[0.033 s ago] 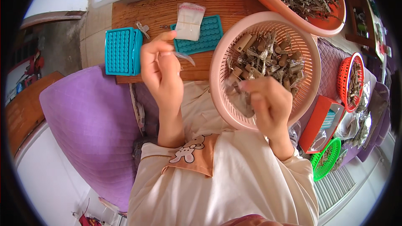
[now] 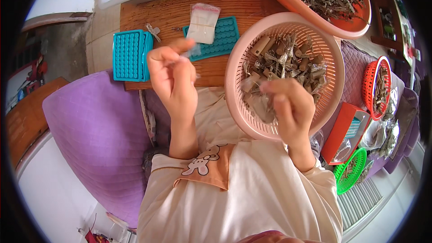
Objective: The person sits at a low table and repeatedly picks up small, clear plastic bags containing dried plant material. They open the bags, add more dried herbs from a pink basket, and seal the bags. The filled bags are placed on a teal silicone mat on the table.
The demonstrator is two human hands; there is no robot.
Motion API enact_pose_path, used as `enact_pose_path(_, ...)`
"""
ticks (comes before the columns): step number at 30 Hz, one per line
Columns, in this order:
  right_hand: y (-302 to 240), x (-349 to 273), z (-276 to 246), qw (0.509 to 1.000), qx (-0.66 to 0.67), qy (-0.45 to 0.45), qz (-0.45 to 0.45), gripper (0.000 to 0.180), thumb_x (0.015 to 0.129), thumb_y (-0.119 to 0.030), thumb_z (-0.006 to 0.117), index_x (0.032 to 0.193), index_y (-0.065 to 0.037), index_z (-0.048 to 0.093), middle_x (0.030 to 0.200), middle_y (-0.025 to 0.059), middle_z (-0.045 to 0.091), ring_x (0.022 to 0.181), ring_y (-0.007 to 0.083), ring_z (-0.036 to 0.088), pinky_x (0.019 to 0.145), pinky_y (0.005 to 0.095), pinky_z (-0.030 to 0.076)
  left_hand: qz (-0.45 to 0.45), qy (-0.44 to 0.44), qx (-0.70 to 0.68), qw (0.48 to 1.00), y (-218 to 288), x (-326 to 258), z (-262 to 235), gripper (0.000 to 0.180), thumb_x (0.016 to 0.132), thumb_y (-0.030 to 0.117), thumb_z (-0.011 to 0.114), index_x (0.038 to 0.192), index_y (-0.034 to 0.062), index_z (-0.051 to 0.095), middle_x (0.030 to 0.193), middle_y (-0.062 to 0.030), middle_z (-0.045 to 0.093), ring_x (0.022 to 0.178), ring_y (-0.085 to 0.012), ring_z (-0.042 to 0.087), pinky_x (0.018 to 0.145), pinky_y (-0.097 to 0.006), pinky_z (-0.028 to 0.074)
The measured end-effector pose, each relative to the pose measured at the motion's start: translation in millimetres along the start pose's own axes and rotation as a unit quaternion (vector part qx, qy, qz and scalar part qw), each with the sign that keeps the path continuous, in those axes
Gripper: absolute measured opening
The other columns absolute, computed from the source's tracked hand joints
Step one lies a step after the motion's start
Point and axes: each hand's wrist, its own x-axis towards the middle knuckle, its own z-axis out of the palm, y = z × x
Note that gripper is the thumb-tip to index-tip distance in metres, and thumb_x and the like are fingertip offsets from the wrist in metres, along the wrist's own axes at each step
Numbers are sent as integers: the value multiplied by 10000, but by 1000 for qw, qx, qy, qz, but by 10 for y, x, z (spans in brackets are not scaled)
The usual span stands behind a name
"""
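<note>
While the left hand [image 2: 173,78] pinches a small clear bag [image 2: 191,52] between closed fingertips, the right hand [image 2: 290,108] grasps a bagged piece [image 2: 261,103] inside the pink basket [image 2: 330,54].

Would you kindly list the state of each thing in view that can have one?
left hand: raised, pinching a small clear bag.
right hand: inside the pink basket, grasping pieces.
pink basket: partly filled.
teal trays: flat on the table.
orange basin: filled.
</note>
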Motion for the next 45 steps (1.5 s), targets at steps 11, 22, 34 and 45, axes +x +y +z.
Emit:
enact_pose_path(11, 53, -55, 77, 947, 295, 46, 116, 253, 912, -172, 432, 978, 22, 579, 833, 21, 563, 658, 29, 420, 591, 184, 337, -65, -251, 134, 957, 40, -186, 261, 241, 781, 260, 594, 786, 54, 469, 546, 76, 349, 489, -3, 249, 431, -187, 176)
enact_pose_path(22, -36, -9, 109, 585, 737, 75, 330, 220, 881, -218, 464, 843, -12, 529, 747, 86, 565, 631, 153, 528, 585, 280, 449, 285, -242, 215, 902, -34, -193, 206, 116, 755, 108, 626, 774, 31, 541, 526, -30, 487, 393, -163, 401, 379, -252, 309)
enact_pose_path(34, 646, 18, -1002, 943, 145, 252, 161, 173, 841, -193, 466, 746, -50, 484, 569, 23, 392, 519, 129, 424, 455, 273, 378, 7, -43, 145, 989, -320, 3, -254, 118, 822, 95, 578, 756, 35, 500, 586, -2, 481, 513, -52, 444, 452, -216, 362)
enact_pose_path(45, 374, 47, -400, 935, -338, 40, 100, 100, 748, -66, 578, 846, -46, 588, 755, 109, 561, 709, 250, 566, 630, 341, 450, 8, -21, 539, 842, -1154, 804, -366, 363, 679, 328, 659, 845, 9, 614, 732, -129, 620, 699, -294, 600, 645, -357, 469)
